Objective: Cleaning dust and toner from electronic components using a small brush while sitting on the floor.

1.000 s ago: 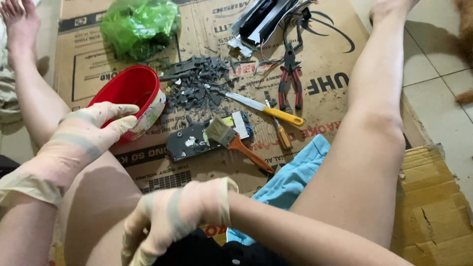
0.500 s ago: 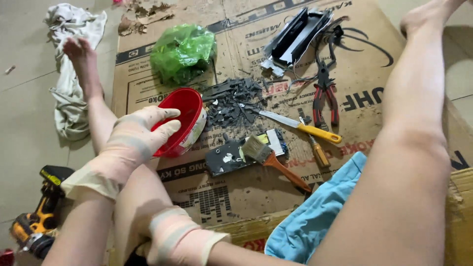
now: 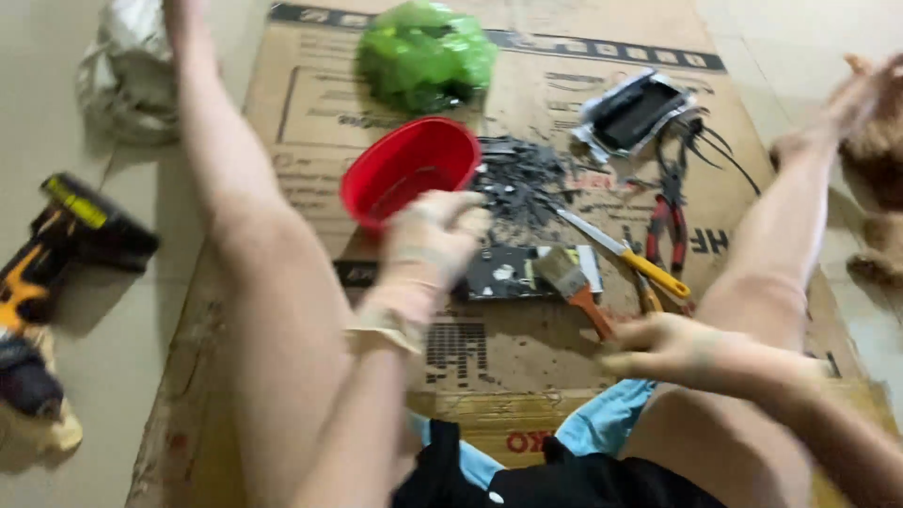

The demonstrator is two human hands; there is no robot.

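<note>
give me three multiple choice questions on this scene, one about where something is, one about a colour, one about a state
1. Where does the cordless drill lie?
A. on the bare floor, off the cardboard
B. inside the bowl
C. on the blue cloth

2. What colour is the bowl?
A. white
B. red
C. black

3. How is the left hand?
A. bare, gripping the pliers
B. gloved, holding the paintbrush
C. gloved, over the cardboard beside the bowl, holding nothing that shows

Answers:
1 A, the drill sits on the tiles left of the cardboard edge.
2 B, the bowl is plainly red inside and out.
3 C, a pale glove covers the hand; the paintbrush and pliers lie apart from it.
</note>
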